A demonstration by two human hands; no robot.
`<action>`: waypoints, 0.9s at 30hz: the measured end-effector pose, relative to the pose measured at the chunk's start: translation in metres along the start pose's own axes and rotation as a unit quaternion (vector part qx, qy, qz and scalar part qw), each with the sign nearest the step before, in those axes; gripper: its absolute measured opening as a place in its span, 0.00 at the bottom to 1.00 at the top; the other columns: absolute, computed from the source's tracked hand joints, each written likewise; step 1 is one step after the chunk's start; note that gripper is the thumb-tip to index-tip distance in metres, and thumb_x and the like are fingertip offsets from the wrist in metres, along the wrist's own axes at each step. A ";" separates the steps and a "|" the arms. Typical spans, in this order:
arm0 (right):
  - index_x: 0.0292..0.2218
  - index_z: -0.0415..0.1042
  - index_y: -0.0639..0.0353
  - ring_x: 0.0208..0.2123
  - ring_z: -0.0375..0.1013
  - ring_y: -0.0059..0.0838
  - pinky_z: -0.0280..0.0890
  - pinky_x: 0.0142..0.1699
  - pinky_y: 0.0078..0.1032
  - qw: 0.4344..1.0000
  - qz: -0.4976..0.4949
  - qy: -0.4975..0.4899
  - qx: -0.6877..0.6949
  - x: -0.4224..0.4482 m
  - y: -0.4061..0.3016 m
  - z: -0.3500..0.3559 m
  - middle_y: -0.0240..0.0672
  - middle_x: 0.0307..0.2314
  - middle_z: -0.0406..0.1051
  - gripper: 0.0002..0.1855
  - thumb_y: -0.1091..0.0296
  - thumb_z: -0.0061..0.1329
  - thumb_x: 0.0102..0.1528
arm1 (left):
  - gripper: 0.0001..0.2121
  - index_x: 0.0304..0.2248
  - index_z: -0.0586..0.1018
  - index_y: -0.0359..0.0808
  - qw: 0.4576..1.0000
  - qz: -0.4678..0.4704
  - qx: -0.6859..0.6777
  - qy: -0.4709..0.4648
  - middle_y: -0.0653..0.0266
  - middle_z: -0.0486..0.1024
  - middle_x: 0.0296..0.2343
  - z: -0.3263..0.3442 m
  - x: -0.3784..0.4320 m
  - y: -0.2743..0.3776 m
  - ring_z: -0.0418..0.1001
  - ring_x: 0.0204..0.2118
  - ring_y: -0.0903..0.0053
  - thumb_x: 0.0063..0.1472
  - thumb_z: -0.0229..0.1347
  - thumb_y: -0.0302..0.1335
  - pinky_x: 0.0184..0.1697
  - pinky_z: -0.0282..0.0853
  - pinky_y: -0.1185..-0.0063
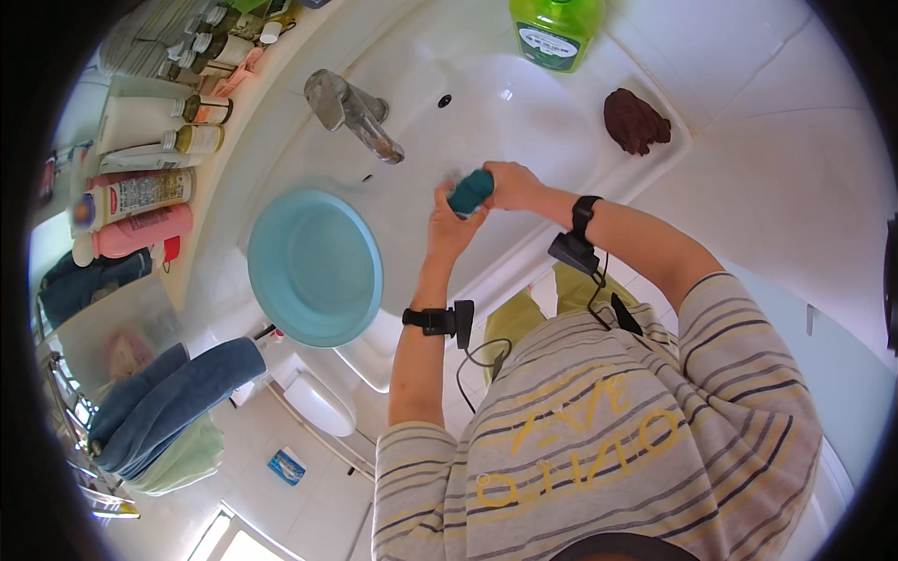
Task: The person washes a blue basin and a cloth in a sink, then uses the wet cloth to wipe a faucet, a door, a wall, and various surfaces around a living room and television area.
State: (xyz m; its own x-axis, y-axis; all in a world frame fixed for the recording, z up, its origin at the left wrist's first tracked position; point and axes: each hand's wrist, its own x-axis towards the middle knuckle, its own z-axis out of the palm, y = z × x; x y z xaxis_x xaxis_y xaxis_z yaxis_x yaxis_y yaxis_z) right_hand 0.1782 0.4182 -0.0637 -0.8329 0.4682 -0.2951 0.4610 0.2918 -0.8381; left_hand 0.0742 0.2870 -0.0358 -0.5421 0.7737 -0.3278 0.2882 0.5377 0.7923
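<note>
My left hand and my right hand meet over the white washbasin. Between them they grip a teal bunched cloth or sponge; which of the two it is I cannot tell. Pale suds seem to cling to its edge near my left fingers. The chrome faucet stands just beyond my hands, to the left. On the basin's left side rests a light blue plastic tub, with no contents visible. A dark maroon crumpled cloth lies on the right rim of the basin.
A green pump bottle stands at the basin's back edge. Bottles and tubes, among them a pink bottle, crowd the shelf on the left. Blue towels hang below it, near a white toilet. Cables trail from my wrist straps.
</note>
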 end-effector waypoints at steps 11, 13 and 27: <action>0.25 0.67 0.54 0.14 0.55 0.11 0.47 0.15 0.12 0.788 0.199 -0.453 0.365 0.010 -0.044 -0.033 0.22 0.14 0.59 0.13 0.56 0.54 0.45 | 0.32 0.47 0.65 0.45 0.898 0.317 0.273 0.137 0.59 0.62 0.45 -0.025 0.001 0.028 0.66 0.43 0.63 0.39 0.59 0.20 0.39 0.69 0.72; 0.25 0.67 0.53 0.13 0.54 0.11 0.45 0.15 0.14 0.809 0.197 -0.458 0.312 0.008 -0.052 -0.032 0.21 0.14 0.58 0.13 0.56 0.54 0.45 | 0.27 0.44 0.67 0.44 0.901 0.305 0.290 0.108 0.61 0.64 0.42 -0.028 0.003 0.018 0.68 0.40 0.64 0.40 0.59 0.21 0.36 0.70 0.73; 0.27 0.72 0.54 0.28 0.73 0.42 0.67 0.32 0.35 0.950 0.021 -0.111 -0.292 -0.026 -0.014 0.026 0.39 0.22 0.72 0.13 0.64 0.54 0.36 | 0.20 0.32 0.67 0.38 0.929 0.092 0.353 -0.067 0.59 0.68 0.29 0.021 -0.013 -0.014 0.71 0.32 0.65 0.41 0.63 0.31 0.35 0.68 0.69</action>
State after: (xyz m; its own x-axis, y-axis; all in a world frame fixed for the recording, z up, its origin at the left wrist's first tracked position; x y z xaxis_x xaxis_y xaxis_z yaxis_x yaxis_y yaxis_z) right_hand 0.1854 0.3807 -0.0561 -0.8238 0.3218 -0.4666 0.5331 0.7194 -0.4452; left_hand 0.0941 0.2759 -0.0537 -0.3432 0.8833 -0.3194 0.8376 0.4417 0.3216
